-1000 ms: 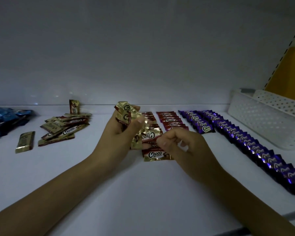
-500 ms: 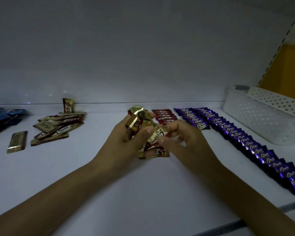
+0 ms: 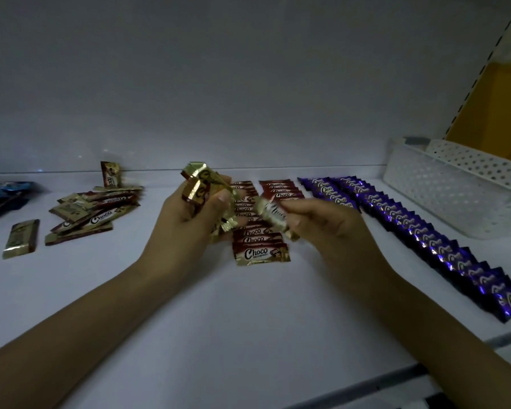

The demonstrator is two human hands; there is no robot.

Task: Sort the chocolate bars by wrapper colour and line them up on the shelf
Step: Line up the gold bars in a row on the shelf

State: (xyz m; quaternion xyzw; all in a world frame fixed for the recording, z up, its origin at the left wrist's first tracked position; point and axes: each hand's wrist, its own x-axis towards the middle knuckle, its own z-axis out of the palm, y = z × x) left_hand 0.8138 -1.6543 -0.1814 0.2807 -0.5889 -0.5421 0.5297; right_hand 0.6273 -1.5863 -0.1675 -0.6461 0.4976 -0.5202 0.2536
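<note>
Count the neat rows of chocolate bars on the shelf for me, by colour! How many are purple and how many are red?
Purple: 2, the short purple row and the long purple row.
Red: 2, the long red row and the short red row.
Total: 4 rows.

Dim light, bluish cast. White shelf meets a plain white back wall along a straight seam. Right side: white perforated basket on the shelf, slotted upright behind, yellow panel beyond.
</note>
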